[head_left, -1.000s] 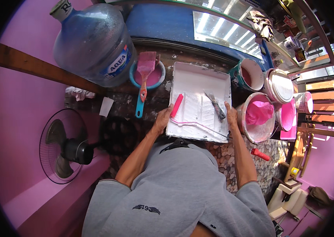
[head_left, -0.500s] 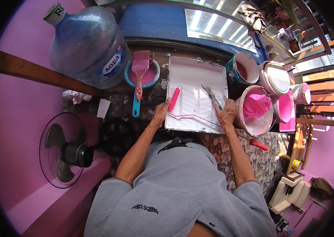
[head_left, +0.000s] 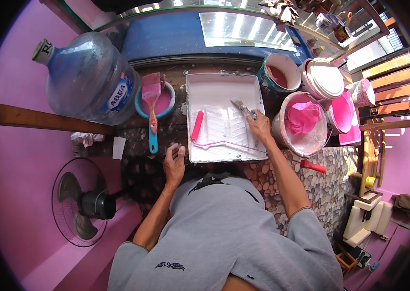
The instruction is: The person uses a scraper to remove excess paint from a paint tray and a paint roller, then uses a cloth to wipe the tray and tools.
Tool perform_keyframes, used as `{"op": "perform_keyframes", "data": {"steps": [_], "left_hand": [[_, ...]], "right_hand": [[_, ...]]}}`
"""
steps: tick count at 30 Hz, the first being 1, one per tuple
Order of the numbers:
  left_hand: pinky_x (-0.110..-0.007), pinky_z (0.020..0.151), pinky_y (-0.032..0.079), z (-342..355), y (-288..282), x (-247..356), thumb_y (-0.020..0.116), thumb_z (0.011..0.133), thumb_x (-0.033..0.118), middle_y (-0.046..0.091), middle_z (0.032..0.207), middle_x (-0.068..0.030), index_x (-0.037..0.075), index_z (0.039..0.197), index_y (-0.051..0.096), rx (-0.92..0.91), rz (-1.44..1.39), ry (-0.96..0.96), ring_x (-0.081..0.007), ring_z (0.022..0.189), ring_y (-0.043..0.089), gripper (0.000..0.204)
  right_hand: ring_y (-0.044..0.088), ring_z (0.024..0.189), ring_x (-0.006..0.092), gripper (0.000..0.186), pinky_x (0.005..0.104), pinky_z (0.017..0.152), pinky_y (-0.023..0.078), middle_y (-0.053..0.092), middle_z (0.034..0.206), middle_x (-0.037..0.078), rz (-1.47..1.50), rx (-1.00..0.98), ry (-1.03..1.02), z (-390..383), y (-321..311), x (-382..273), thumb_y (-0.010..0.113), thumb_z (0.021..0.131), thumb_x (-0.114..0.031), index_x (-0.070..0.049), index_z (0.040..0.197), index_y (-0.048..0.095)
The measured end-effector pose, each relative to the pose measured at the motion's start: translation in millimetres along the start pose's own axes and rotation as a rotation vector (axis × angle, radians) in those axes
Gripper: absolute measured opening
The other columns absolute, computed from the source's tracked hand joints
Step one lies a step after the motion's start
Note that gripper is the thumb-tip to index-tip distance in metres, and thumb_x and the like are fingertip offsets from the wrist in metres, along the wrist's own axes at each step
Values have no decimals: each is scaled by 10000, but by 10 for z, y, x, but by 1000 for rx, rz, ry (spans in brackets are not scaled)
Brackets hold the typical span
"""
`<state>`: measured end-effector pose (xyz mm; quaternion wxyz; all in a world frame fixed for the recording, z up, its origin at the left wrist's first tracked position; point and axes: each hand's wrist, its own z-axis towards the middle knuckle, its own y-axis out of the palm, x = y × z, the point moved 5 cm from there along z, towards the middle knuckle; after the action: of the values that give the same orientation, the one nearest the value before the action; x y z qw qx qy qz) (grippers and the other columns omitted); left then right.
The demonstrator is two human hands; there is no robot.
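Note:
My right hand [head_left: 261, 127] is closed around the handle of a paint-spattered scraper [head_left: 242, 108], its blade tilted over the right half of the white paint tray [head_left: 222, 85]. My left hand [head_left: 174, 164] is off the tray's near left corner, its fingers loosely curled and thumb apart, with nothing visible in them. On the ridged part of the tray lies a paint roller with a pink sleeve [head_left: 198, 125]. Its wire frame crosses the tray, and its red handle [head_left: 312, 166] sticks out past the near right side.
Left of the tray, a pink-stained brush [head_left: 151, 97] rests across a blue-rimmed paint pot [head_left: 167, 101]. A large water jug [head_left: 84, 77] stands farther left, above a fan [head_left: 80, 201]. At right are a bucket [head_left: 282, 116] holding a pink bag [head_left: 303, 118], a teal tin [head_left: 268, 80] and a lidded pail [head_left: 323, 75].
My left hand has let go of the tray's left edge and moved left and nearer. My right hand has left the right edge and now grips the scraper. The whole view has shifted slightly.

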<state>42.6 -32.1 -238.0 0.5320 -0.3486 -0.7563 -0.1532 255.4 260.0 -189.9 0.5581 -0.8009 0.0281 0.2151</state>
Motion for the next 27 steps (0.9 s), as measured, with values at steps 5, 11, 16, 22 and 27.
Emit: {"op": "perform_keyframes", "data": {"steps": [5, 11, 16, 22, 27], "left_hand": [[-299, 789, 505, -307, -460, -525, 608, 930, 370, 662, 959, -110, -3, 1112, 606, 1, 56, -145, -178, 885, 641, 415], [-306, 823, 496, -222, -212, -349, 618, 921, 374, 648, 1016, -123, -15, 1167, 572, -106, -40, -189, -185, 960, 618, 462], [-347, 871, 486, 3, 162, 99, 593, 902, 489, 646, 1077, -205, -25, 1209, 550, -128, 82, -39, -274, 1019, 631, 600], [-385, 838, 461, 109, 290, 162, 509, 919, 559, 653, 966, -222, -14, 1137, 602, -214, 252, 46, -317, 935, 630, 619], [-380, 764, 461, 116, 308, 148, 500, 944, 512, 650, 872, -203, -5, 1071, 630, -216, 264, 48, -297, 829, 629, 549]], "right_hand": [[643, 926, 402, 403, 445, 827, 487, 656, 955, 268, 53, 72, 1, 53, 60, 68, 595, 822, -312, -28, 1103, 646], [657, 850, 351, 343, 393, 793, 494, 668, 894, 233, 314, 47, 63, -70, 433, 0, 607, 832, -243, -33, 1100, 651], [651, 849, 336, 350, 392, 774, 489, 665, 917, 231, 427, 0, 91, -99, 633, -33, 605, 842, -246, -1, 1088, 643], [646, 820, 332, 331, 399, 757, 486, 662, 898, 220, 403, 45, -64, -185, 619, -349, 596, 845, -239, -13, 1083, 639], [633, 801, 314, 300, 375, 755, 491, 661, 916, 186, 280, 54, -156, -82, 635, -558, 601, 856, -202, -30, 1098, 633]]}}
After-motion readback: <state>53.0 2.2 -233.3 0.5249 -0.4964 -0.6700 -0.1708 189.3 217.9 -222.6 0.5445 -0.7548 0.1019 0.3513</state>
